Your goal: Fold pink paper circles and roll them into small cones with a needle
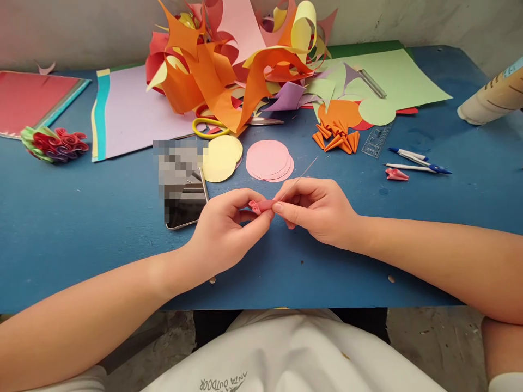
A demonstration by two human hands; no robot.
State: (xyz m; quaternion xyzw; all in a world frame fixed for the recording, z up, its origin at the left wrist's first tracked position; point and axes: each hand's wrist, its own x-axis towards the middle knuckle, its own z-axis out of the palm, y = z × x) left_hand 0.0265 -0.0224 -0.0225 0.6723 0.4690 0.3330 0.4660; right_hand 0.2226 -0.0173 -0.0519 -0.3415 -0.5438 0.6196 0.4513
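- Grips the pink roll [265, 205] in the left hand [223, 228], thumb and fingers closed around it, scrolled end facing left, just above the counter [102, 218].
- Pinches a thin rod [301, 177] with the right hand [322, 209], thumb against fingers at the roll's right end, fingertips of both hands nearly meeting; slants the rod up and to the right.
- Has a phone [186, 209], partly pixelated, lying near the left hand.
- Has yellow circles [219, 158] and pink circles [267, 158] stacked side by side beyond both hands.
- Has orange cones [335, 136] heaped beside a clear ruler [378, 140], with a pink cone [396, 174] near a compass [437, 169] farther right.
- Has yellow-handled scissors [210, 129] partly under a tall tangle of scraps [229, 71] by the wall.
- Has a paper bunch [55, 144], red, green and purple, at far left.
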